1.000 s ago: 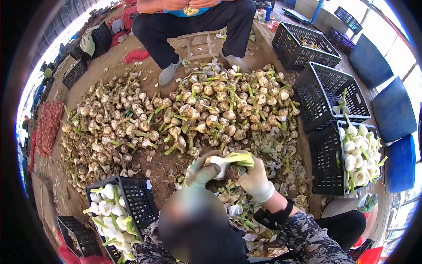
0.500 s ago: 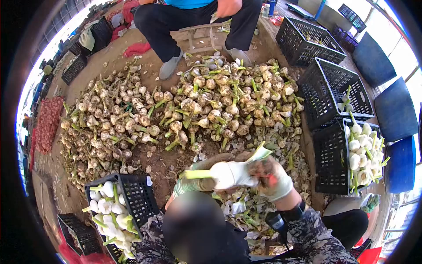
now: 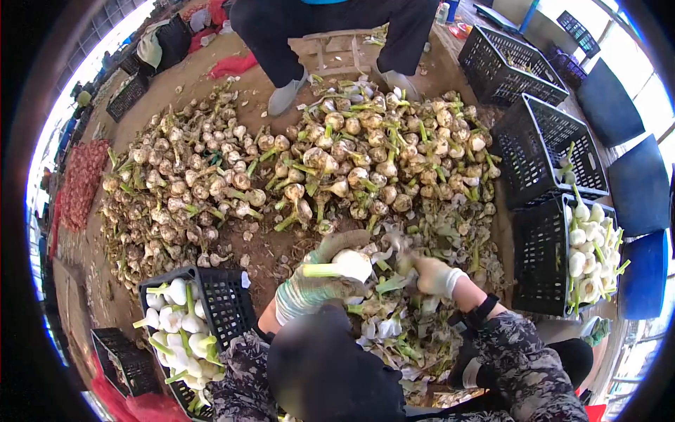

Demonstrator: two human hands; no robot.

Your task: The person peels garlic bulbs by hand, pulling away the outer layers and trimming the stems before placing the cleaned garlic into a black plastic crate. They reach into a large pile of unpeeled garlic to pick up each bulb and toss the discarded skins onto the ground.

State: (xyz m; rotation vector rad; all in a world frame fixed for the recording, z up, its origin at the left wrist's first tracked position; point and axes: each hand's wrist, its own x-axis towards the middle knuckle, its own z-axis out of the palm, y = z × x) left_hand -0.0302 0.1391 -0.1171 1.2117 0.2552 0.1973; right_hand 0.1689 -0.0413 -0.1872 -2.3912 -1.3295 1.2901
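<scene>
My left hand, in a dirty work glove, is wrapped round a white garlic bulb whose pale green stem points left. The bulb's skin looks clean and smooth. To the right of it is my gloved right hand, apart from the bulb and above a litter of garlic peelings. Motion smears its fingers, so I cannot make out whether they hold anything. Beyond both hands lies a heap of soil-stained garlic with stems attached.
A black crate of white garlic stands at my left, another filled crate at my right. Farther back are two more black crates. A person's dark-trousered legs flank a low stool behind the heap.
My right hand has come away from the garlic bulb and moved right, over the peelings. My left hand keeps the bulb. The whole view has shifted slightly.
</scene>
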